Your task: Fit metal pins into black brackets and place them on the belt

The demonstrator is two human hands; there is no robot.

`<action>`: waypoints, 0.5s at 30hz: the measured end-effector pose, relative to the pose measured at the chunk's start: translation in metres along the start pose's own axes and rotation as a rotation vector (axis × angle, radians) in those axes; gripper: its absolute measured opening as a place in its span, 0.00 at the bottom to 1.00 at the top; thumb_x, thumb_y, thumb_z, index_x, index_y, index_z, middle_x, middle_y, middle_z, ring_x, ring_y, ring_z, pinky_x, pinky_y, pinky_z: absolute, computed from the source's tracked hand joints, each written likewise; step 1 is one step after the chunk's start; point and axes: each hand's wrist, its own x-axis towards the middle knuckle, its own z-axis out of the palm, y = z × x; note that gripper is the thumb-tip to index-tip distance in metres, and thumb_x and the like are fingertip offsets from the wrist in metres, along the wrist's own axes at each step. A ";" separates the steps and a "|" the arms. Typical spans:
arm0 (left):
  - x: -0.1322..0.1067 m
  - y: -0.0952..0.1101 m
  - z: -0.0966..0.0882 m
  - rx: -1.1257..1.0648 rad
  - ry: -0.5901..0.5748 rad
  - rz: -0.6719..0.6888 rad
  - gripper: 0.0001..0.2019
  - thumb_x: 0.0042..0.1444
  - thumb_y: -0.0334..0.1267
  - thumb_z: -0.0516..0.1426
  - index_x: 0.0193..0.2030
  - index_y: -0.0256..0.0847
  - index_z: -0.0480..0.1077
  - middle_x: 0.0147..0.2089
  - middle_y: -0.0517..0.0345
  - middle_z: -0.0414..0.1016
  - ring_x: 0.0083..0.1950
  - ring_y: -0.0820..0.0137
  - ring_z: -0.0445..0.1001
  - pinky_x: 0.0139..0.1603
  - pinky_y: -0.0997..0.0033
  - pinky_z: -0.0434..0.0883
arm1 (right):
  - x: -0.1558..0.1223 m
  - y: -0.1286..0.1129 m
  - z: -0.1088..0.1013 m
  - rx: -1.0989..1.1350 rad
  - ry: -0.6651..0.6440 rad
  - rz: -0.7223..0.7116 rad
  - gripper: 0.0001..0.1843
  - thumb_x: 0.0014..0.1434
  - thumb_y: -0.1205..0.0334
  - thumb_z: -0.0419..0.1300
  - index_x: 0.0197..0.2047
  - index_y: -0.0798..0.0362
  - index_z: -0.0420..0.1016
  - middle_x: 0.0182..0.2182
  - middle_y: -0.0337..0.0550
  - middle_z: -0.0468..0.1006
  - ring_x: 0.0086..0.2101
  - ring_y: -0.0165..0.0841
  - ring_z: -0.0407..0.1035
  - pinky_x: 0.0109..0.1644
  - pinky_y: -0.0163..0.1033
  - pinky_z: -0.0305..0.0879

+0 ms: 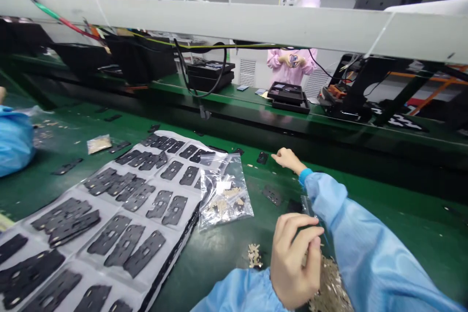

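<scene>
My left hand (292, 261) is low in the middle of the view, with its fingers curled round a dark flat piece that I can barely see. It hovers beside a pile of small tan metal bits (331, 287). My right hand (288, 159) is stretched out over the green table (226, 248). Its fingers are bunched together just right of a small black part (262, 157). What those fingertips hold, if anything, is hidden. Another black plate (272, 195) lies between my two hands.
A white sheet (93, 217) lined with several black flat parts covers the left. A clear zip bag (224, 195) of tan bits lies on its edge. A blue-sleeved co-worker (14, 141) is far left. A person in pink (290, 63) stands beyond black trays (288, 96).
</scene>
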 end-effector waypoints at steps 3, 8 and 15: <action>0.005 -0.001 -0.004 -0.019 0.070 -0.013 0.15 0.54 0.23 0.51 0.44 0.42 0.69 0.42 0.50 0.72 0.46 0.63 0.68 0.45 0.56 0.70 | 0.023 -0.046 0.005 0.046 -0.028 0.071 0.15 0.62 0.58 0.55 0.50 0.57 0.67 0.45 0.47 0.71 0.40 0.35 0.70 0.42 0.45 0.69; 0.025 -0.009 -0.020 0.015 0.202 -0.052 0.11 0.56 0.25 0.50 0.40 0.40 0.71 0.39 0.50 0.73 0.43 0.63 0.70 0.43 0.58 0.69 | 0.031 -0.085 0.009 0.064 -0.020 0.114 0.16 0.62 0.60 0.56 0.51 0.57 0.67 0.48 0.48 0.70 0.43 0.37 0.69 0.45 0.47 0.68; 0.041 -0.048 -0.088 0.147 0.546 -0.215 0.10 0.61 0.34 0.49 0.38 0.38 0.71 0.41 0.51 0.73 0.46 0.66 0.71 0.49 0.62 0.68 | 0.017 -0.090 0.002 0.224 -0.016 0.112 0.16 0.61 0.60 0.56 0.51 0.57 0.66 0.48 0.49 0.69 0.44 0.38 0.68 0.46 0.48 0.68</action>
